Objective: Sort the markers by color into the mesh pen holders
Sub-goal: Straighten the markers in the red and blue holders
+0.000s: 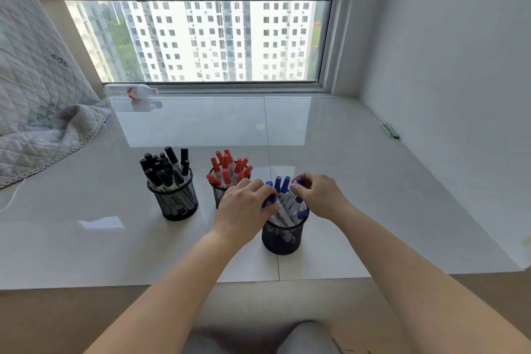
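Both grips on blue markers

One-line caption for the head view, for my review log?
Both hands, left hand and right hand, grip blue markers in the nearest mesh holder; black markers and red markers already sorted.

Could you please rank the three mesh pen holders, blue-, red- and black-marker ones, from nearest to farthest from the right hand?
From the right hand:
1. Black mesh holder of blue markers, just beneath it.
2. Mesh holder of red markers, middle.
3. Mesh holder of black markers, far left.
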Motion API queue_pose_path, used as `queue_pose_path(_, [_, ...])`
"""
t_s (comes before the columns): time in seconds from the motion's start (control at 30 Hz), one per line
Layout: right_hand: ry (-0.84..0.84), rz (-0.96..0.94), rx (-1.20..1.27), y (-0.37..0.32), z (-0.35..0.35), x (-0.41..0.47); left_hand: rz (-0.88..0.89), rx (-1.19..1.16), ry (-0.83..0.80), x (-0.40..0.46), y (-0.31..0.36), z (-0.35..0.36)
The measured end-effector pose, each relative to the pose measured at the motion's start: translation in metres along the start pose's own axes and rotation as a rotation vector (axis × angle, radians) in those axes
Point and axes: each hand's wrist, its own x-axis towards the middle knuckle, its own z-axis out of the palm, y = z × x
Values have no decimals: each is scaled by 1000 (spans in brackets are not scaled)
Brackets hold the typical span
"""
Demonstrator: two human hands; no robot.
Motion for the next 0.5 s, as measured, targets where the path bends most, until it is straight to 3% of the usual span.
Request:
queue_pose_path(0.3, [-21,-7,47,-4,1,2,-121,-161,-53,12,-7,2])
queue_pose_path(0.5, [281,-154,187,-15,-11,4,-276,-477,233,12,-10,-13])
